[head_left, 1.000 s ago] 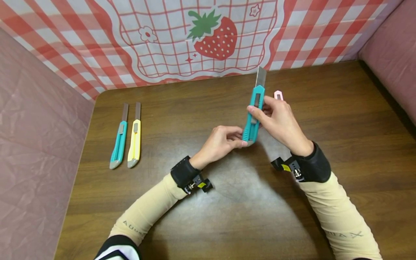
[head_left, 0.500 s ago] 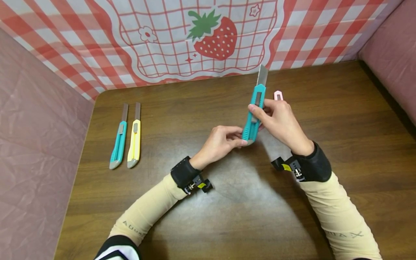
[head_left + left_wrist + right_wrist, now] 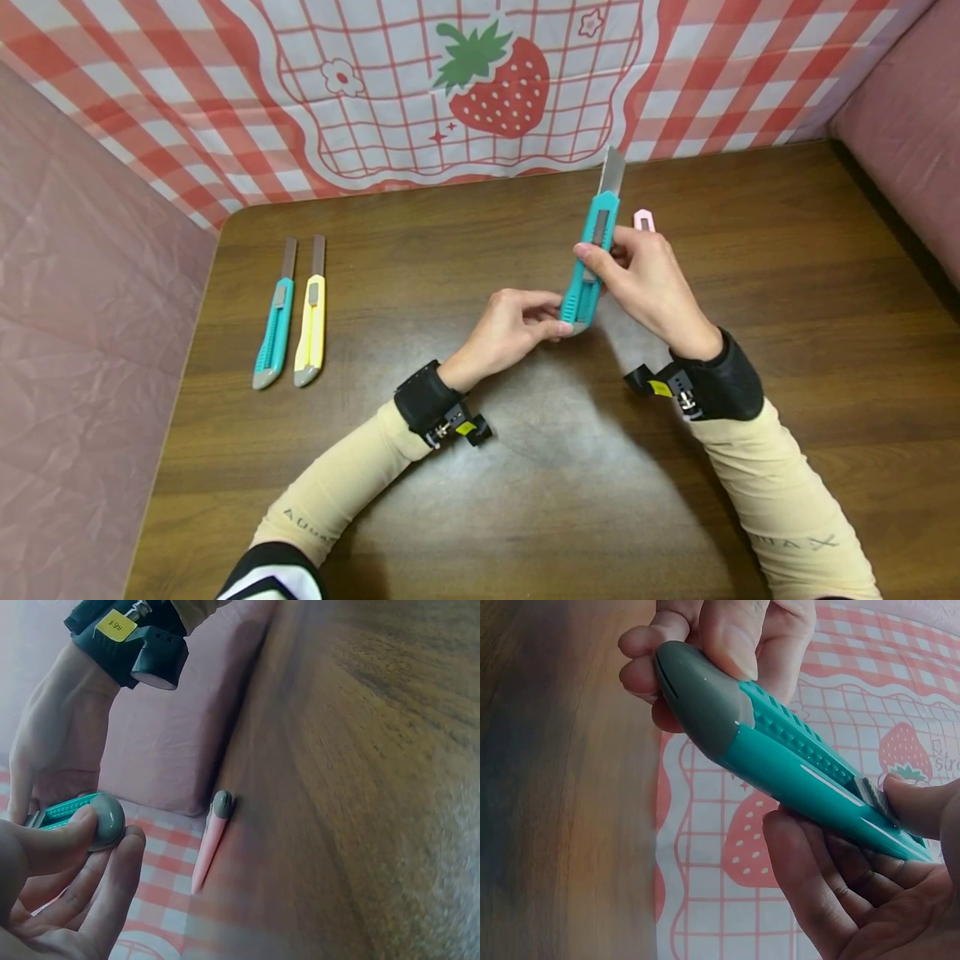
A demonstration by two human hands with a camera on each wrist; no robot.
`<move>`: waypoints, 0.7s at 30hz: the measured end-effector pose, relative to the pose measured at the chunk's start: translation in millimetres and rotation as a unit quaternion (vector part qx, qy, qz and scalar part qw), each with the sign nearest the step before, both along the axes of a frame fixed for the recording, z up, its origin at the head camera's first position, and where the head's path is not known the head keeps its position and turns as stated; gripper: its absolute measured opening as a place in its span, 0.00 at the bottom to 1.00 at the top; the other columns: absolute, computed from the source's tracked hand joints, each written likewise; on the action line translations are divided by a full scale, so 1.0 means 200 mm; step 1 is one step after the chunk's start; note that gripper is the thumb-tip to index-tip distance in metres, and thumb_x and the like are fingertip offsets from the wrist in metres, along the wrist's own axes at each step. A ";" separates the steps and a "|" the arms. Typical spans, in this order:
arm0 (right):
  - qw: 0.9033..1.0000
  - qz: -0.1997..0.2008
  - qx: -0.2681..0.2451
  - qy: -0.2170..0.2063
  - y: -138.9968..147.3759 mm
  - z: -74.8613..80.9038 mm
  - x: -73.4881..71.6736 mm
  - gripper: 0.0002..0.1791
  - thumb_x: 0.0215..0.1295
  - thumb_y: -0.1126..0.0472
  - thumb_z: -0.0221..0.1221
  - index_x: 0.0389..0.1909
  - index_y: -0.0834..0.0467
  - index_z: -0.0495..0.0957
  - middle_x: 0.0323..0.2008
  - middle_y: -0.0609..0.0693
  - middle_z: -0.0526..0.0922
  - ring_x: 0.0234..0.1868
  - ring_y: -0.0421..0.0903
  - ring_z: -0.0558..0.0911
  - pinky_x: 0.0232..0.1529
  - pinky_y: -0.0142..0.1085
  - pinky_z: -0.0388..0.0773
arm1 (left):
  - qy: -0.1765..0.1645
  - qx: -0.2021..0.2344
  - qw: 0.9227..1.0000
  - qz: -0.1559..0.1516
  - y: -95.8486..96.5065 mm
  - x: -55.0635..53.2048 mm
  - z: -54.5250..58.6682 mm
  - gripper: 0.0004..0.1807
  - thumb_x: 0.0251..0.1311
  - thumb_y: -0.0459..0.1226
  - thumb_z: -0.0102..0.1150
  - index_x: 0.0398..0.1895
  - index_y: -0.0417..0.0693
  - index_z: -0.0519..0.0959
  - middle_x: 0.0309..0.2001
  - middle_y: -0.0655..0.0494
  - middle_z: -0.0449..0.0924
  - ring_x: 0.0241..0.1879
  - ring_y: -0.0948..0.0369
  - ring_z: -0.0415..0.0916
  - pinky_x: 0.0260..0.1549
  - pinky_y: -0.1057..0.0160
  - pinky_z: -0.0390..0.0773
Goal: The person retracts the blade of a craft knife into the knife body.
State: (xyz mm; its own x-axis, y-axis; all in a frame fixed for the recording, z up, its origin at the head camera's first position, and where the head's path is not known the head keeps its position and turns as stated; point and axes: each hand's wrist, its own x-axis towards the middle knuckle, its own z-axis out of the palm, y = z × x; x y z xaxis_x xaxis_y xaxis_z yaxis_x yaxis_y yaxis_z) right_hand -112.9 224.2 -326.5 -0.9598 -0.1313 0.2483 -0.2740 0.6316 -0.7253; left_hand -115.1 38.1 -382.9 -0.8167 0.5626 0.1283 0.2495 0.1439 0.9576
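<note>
Both hands hold a teal utility knife (image 3: pixel 581 292) above the table, its blade (image 3: pixel 612 171) extended and pointing away from the person. My left hand (image 3: pixel 517 325) pinches the grey end cap (image 3: pixel 697 697) between thumb and fingers. Higher up the body, my right hand (image 3: pixel 648 283) grips the knife, its thumb lying at the grey slider (image 3: pixel 874 796). In the right wrist view the fingers pass beneath the handle. A pink utility knife (image 3: pixel 211 844) lies on the table beyond the right hand, which hides most of it in the head view.
On the left side of the wooden table (image 3: pixel 420 250) lie another teal utility knife (image 3: pixel 276 325) and a yellow utility knife (image 3: pixel 311 325), side by side with blades out. A checked strawberry cloth (image 3: pixel 495 83) hangs behind the table's back edge. A pink padded surface (image 3: pixel 900 125) borders the right.
The held utility knife has tilted slightly, its blade tip shifting a little to the right and away. Both hands stay on it in nearly the same place.
</note>
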 end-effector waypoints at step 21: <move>0.999 0.018 -0.029 -0.019 -0.02 0.00 0.00 0.14 0.63 0.54 0.58 0.40 0.62 0.75 0.32 0.53 0.82 0.32 0.38 0.81 0.31 0.22 0.77 | -0.030 0.015 0.999 0.008 0.00 -0.01 0.01 0.12 0.52 0.27 0.64 0.41 0.35 0.79 0.30 0.44 0.83 0.27 0.63 0.79 0.31 0.58 0.85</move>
State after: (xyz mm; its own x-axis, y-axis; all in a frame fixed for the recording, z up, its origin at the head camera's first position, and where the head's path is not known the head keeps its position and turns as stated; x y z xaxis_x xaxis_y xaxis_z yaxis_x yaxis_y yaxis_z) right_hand -112.3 219.4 -326.6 -0.9636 -0.1528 0.2195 -0.2673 0.5787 -0.7705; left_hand -117.9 38.4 -380.7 -0.8328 0.5452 0.0958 0.1897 0.1185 0.9747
